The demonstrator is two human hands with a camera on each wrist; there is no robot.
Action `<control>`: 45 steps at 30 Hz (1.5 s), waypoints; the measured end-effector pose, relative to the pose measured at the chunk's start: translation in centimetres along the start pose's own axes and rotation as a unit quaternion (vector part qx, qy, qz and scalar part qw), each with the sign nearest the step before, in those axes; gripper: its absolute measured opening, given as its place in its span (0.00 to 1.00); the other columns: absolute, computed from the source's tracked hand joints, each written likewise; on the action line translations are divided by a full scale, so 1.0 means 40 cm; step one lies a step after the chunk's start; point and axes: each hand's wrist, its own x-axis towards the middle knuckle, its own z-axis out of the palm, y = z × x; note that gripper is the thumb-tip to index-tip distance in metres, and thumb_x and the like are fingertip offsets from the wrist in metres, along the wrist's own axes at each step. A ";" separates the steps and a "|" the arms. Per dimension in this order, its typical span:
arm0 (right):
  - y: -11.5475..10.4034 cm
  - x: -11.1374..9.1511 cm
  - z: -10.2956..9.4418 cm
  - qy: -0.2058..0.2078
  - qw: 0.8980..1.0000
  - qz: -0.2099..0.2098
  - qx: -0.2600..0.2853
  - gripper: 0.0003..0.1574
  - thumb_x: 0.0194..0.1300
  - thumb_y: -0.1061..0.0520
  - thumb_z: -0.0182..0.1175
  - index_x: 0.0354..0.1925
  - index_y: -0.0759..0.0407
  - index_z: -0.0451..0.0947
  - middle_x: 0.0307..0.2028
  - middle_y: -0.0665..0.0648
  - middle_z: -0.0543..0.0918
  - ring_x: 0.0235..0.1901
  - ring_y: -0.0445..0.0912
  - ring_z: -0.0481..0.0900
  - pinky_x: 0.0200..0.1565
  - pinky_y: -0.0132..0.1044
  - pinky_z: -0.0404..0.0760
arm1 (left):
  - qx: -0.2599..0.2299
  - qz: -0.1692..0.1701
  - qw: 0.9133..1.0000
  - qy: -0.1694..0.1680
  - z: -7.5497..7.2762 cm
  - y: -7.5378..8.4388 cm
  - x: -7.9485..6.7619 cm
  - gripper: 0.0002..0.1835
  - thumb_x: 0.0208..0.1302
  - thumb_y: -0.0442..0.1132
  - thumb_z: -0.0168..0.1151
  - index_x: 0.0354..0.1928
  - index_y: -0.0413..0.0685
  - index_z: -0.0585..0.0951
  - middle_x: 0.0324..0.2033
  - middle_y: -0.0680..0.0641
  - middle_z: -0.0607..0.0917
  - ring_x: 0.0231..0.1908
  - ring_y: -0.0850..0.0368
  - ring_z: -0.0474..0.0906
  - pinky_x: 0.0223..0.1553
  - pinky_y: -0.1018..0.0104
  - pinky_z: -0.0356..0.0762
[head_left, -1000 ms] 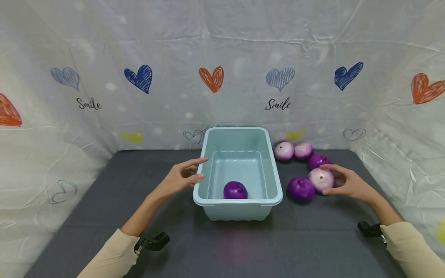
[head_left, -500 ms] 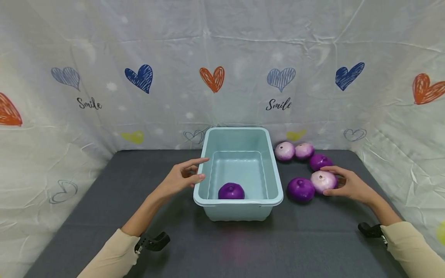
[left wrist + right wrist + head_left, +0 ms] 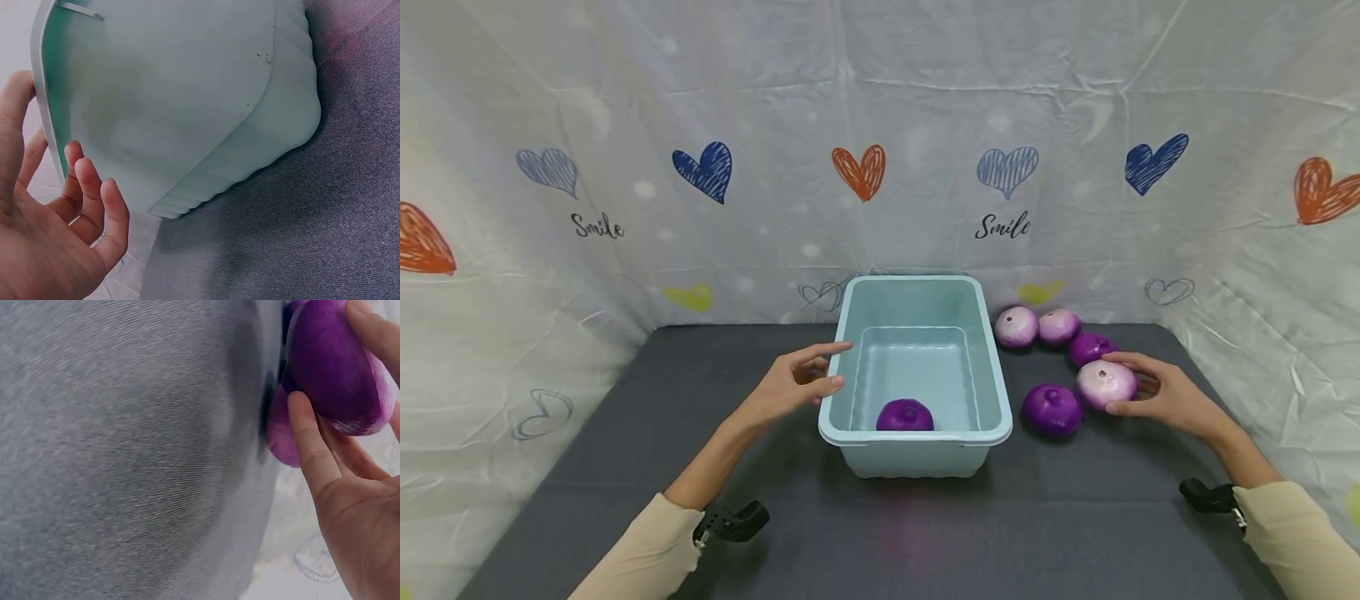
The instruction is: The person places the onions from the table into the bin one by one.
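My right hand (image 3: 1172, 400) pinches a pale purple-and-white onion (image 3: 1105, 385) between thumb and fingers at the right of the table. Seen from the right wrist, the onion (image 3: 337, 362) turns a deep purple side to the camera, with fingers around its edge. My left hand (image 3: 793, 383) is at the left rim of a light blue plastic tub (image 3: 917, 459). In the left wrist view, its thumb and forefinger reach over the tub's rim (image 3: 44, 100) while the other fingers curl outside it. A dark purple onion (image 3: 906, 415) lies in the tub's near end, partly hidden by the front rim.
Beside the held onion sits a dark purple onion (image 3: 1052, 410). Behind are another dark purple onion (image 3: 1091, 348) and two pale ones, a left one (image 3: 1017, 327) and a right one (image 3: 1059, 326). A white cloth (image 3: 917, 100) printed with hearts hangs behind the dark table (image 3: 880, 542).
The right hand and its pale onion have shifted slightly right and up, away from the neighbouring dark onion. The onion in the tub has rolled. The left hand stays at the rim.
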 end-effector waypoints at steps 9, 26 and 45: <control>-0.028 0.005 -0.025 0.026 1.000 0.014 0.005 0.43 0.62 0.65 0.73 0.72 0.63 0.69 0.66 0.60 0.72 0.58 0.33 0.74 0.51 0.26 0.75 | 0.004 -0.001 1.000 0.006 -0.002 0.001 0.006 0.27 0.71 0.41 0.66 0.71 0.52 0.76 0.39 0.40 0.76 0.31 0.50 0.76 0.38 0.43 0.78; -0.080 0.039 -0.036 0.048 0.997 0.048 0.043 0.43 0.64 0.67 0.71 0.74 0.62 0.66 0.68 0.58 0.68 0.59 0.32 0.73 0.53 0.26 0.74 | 0.002 -0.004 1.000 0.005 -0.002 0.004 0.005 0.27 0.70 0.42 0.67 0.70 0.53 0.76 0.38 0.40 0.75 0.32 0.47 0.76 0.40 0.42 0.78; -0.145 0.123 -0.017 0.038 0.998 0.031 0.050 0.44 0.64 0.65 0.71 0.75 0.59 0.66 0.70 0.62 0.66 0.66 0.52 0.69 0.56 0.26 0.71 | -0.007 -0.023 1.000 -0.003 -0.009 0.010 0.001 0.30 0.68 0.44 0.69 0.71 0.53 0.76 0.39 0.40 0.76 0.36 0.30 0.75 0.43 0.39 0.77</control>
